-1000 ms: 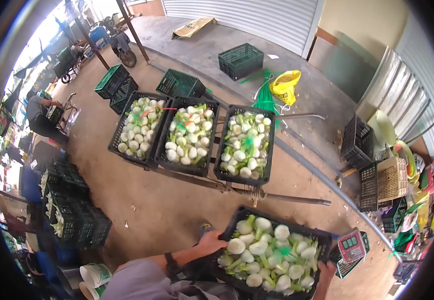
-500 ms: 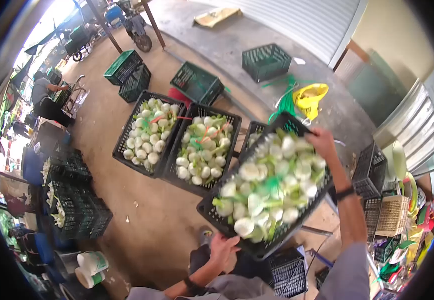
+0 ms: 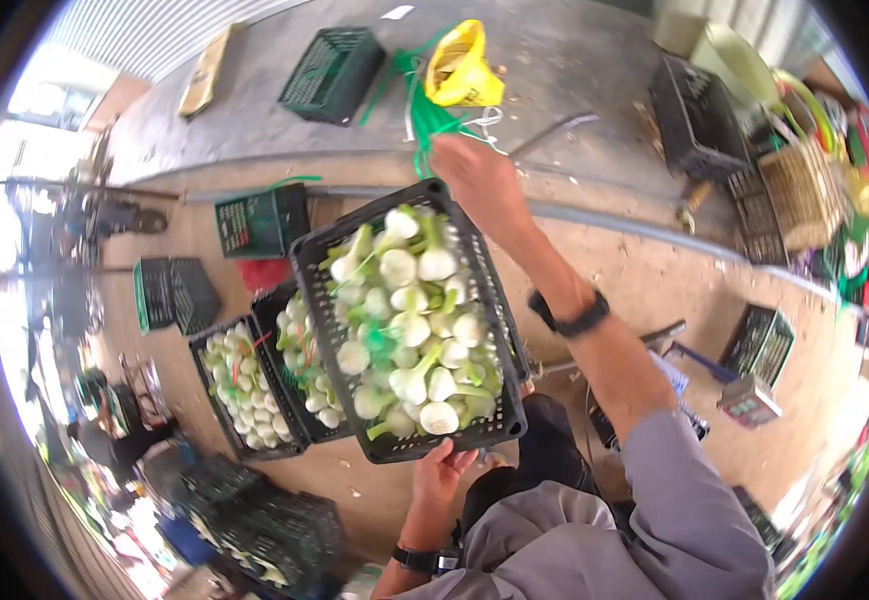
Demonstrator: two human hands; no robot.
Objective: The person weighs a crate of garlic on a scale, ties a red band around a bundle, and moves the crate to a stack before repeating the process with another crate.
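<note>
Black plastic, packed with white bulbs [image 3: 410,325], and this crate [image 3: 495,432] is right between the two hands! From the head view, the left hand [image 3: 442,470] is at the near end, thumb up against the rim, fingertips touching low on the wall; whether they clench it or simply steady it, I can't tell. Up at the far corner is the right hand [image 3: 475,180], fingers blurred, right by the rim, and whether they're grasping or released, no telling from here.

Now look just past the far side of the crate, below the right fingers: a lower crate [image 3: 507,320] peeks out, its edge out of line with the upper one. Resting on it or held just above? The overlap hides that. Left of the fingers, partly covered, comes the middle crate [image 3: 331,430], bulbs in it too, and beside that the end crate [image 3: 293,447], also loaded. Beyond the right fingertips, green netting [image 3: 430,115] and a yellow bag [image 3: 467,70]; off to the right of the left fingers, well apart, a scale [image 3: 752,400].

So the step in hand, I'd judge, is placing and lining up this load over the lower crate. The next move calls for a level, gentle turn to square the rims, far corner guided, near end supported, and the left fingertips clear of any pinch between crates. Tip it, and those top bulbs could roll!
</note>
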